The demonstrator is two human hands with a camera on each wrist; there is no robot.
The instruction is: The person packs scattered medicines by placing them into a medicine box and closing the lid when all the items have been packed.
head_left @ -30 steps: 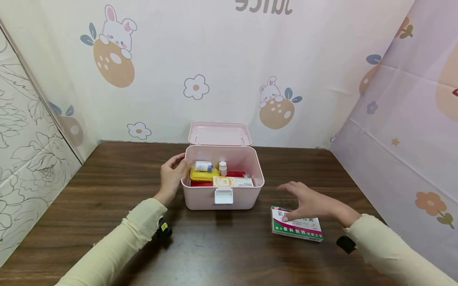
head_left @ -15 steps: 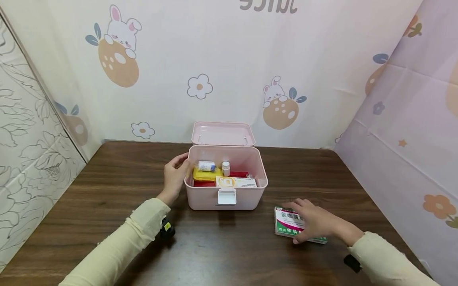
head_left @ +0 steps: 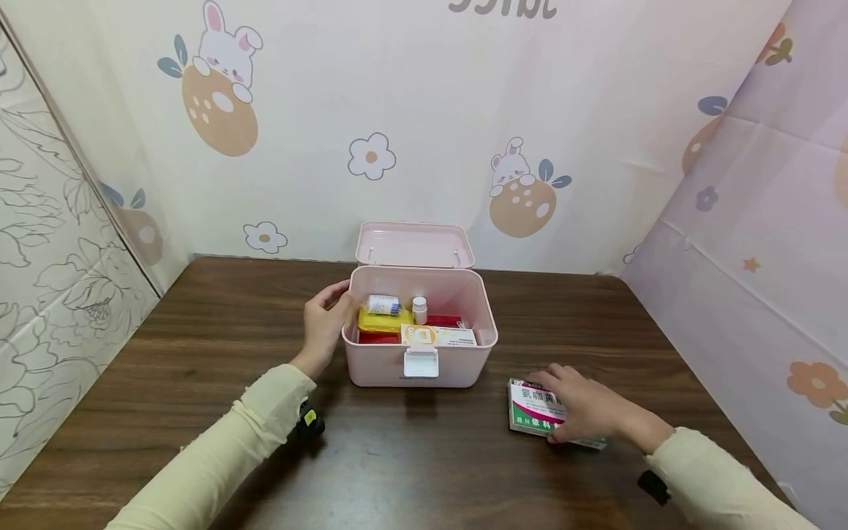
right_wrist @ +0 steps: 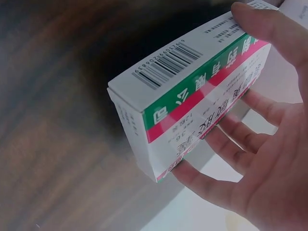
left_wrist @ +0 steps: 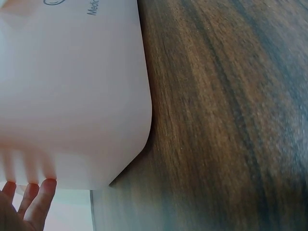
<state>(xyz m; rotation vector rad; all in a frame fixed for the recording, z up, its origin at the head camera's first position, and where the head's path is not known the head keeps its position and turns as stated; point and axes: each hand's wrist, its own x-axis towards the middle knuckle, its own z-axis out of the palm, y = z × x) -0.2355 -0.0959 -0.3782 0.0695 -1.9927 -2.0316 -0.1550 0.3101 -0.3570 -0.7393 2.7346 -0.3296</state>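
A pink medicine chest (head_left: 377, 368) stands with its lid (head_left: 416, 244) raised. My left hand (head_left: 322, 324) rests at its left side; in the left wrist view the fingertips (left_wrist: 47, 185) touch the outer wall, while the thumb does not show there. To the right lies a flat white, green and magenta medicine box (head_left: 530, 408) with Chinese print. My right hand (head_left: 586, 405) spans it from above. In the right wrist view the thumb is on one long edge of the medicine box (right_wrist: 192, 108) and the fingers (right_wrist: 202, 180) are on the opposite edge.
Inside the chest are a yellow packet (head_left: 380, 322), a clear-wrapped white roll (head_left: 383, 305), a small white bottle (head_left: 419, 311), red items (head_left: 442, 321) and a white-orange carton (head_left: 450, 336). Dark wooden tabletop (head_left: 411, 456) surrounds it, with a patterned curtain (head_left: 424, 110) behind.
My right hand has come down from above the medicine box and taken hold of its long edges. The left hand stays at the chest. The head view has shifted slightly.
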